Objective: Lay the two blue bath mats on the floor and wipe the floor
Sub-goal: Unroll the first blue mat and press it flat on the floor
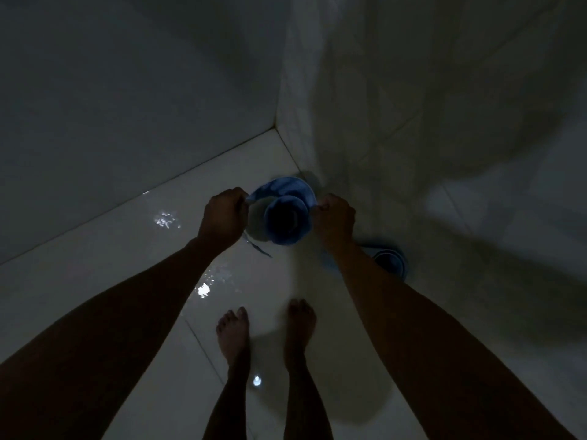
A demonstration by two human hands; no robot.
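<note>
Fingers (236, 198) curled, left hand (224, 214) and right hand (335, 217) pinching blue bath mat (286, 217) edges, hanging between, above wet floor (270, 154).

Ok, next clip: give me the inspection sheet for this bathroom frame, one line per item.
Surface: glossy white tile floor, with bright glints that may be water.
Job's things: one blue mat held up between both hands, hanging curled; second mat on the floor by the right forearm, partly hidden.
Clutter: nothing seen.
Grippers: left hand and right hand each grip an edge of the held mat.
Cables: nothing seen.
Surroundings: dim light; tiled walls meeting in a corner; bare feet on the floor.
</note>
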